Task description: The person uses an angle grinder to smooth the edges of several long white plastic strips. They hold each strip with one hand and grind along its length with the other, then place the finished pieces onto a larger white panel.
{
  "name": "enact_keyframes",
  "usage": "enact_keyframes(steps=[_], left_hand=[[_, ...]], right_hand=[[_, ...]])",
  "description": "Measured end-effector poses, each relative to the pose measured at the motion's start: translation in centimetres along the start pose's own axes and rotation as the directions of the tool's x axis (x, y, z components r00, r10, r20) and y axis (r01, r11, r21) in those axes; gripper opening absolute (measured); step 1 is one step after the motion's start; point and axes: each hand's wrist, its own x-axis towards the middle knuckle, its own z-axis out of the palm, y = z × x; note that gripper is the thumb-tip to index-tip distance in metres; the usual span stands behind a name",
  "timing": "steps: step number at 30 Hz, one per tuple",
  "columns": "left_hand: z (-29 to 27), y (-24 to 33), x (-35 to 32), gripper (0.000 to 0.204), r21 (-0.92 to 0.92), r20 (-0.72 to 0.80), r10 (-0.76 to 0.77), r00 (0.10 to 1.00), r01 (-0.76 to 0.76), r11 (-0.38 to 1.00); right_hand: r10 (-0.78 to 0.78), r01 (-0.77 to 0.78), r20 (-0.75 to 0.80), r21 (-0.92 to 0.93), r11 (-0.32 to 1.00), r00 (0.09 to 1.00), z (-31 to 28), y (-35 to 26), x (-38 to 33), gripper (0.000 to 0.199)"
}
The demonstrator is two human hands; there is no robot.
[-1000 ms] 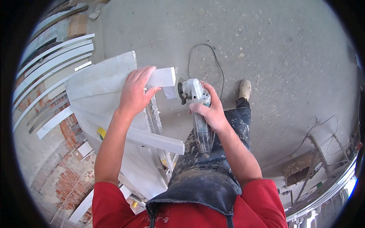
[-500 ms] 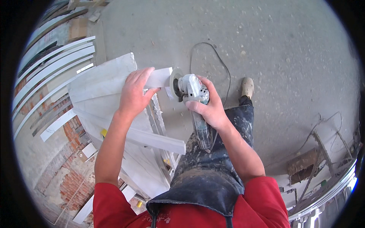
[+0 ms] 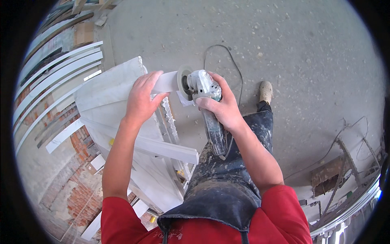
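My left hand (image 3: pixel 142 97) grips a short white stone strip (image 3: pixel 167 82) from above, thumb along its near side. The strip juts out past the right edge of a stack of pale slabs (image 3: pixel 109 83). In my right hand (image 3: pixel 223 105) is an angle grinder (image 3: pixel 214 130), held round its head with the body hanging down toward me. Its cutting disc (image 3: pixel 183 72) stands on edge against the strip's right end. Whether the disc spins or bites into the stone I cannot tell.
Another long white strip (image 3: pixel 174 151) lies across the slabs, nearer me. The grinder's cord (image 3: pixel 239 73) loops over the dusty floor (image 3: pixel 308 81). Several white strips (image 3: pixel 61 67) and exposed bricks (image 3: pixel 83 199) are at the left. A rusty metal frame (image 3: pixel 347 154) stands at the right.
The grinder and my right hand have shifted slightly left and away from me, the disc moving a little along the strip's end. My left hand stays nearly in place.
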Motion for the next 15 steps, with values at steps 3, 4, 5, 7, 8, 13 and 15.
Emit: enact_keyframes(steps=[3,4,5,7,8,13,15], left_hand=[[0.1,0.1,0.1,0.069,-0.007,0.0,-0.008,1.0,0.008,1.0],[0.0,0.3,0.1,0.069,0.007,0.005,-0.017,1.0,0.017,1.0],[0.0,0.3,0.1,0.07,0.02,0.01,-0.028,1.0,0.028,0.999],[-0.2,0.3,-0.3,0.075,0.022,0.022,-0.039,0.999,0.038,0.999],[-0.3,0.4,-0.6,0.077,0.022,0.027,-0.047,0.999,0.046,0.999],[-0.9,4.9,-6.9,0.097,-0.021,0.136,-0.175,0.975,0.18,0.984],[-0.8,6.9,-11.1,0.097,-0.016,0.282,-0.163,0.945,0.175,0.984]], right_hand=[[0.027,-0.027,-0.011,0.008,1.0,1.0,-0.3,1.4,-0.5,0.083],[0.047,-0.046,-0.02,0.018,0.999,0.999,-0.4,1.8,-0.8,0.083],[0.092,-0.091,-0.032,0.034,0.995,0.995,-0.6,2.1,-1.0,0.083],[0.132,-0.13,-0.076,0.029,0.991,0.988,-0.8,2.7,-1.7,0.083],[0.129,-0.129,-0.11,0.006,0.992,0.985,-1.0,3.5,-2.1,0.083],[0.23,-0.209,-0.19,0.122,0.97,0.955,-4.4,3.7,-5.1,0.077],[0.213,-0.212,-0.175,0.022,0.977,0.961,-6.4,4.2,-6.5,0.076]])
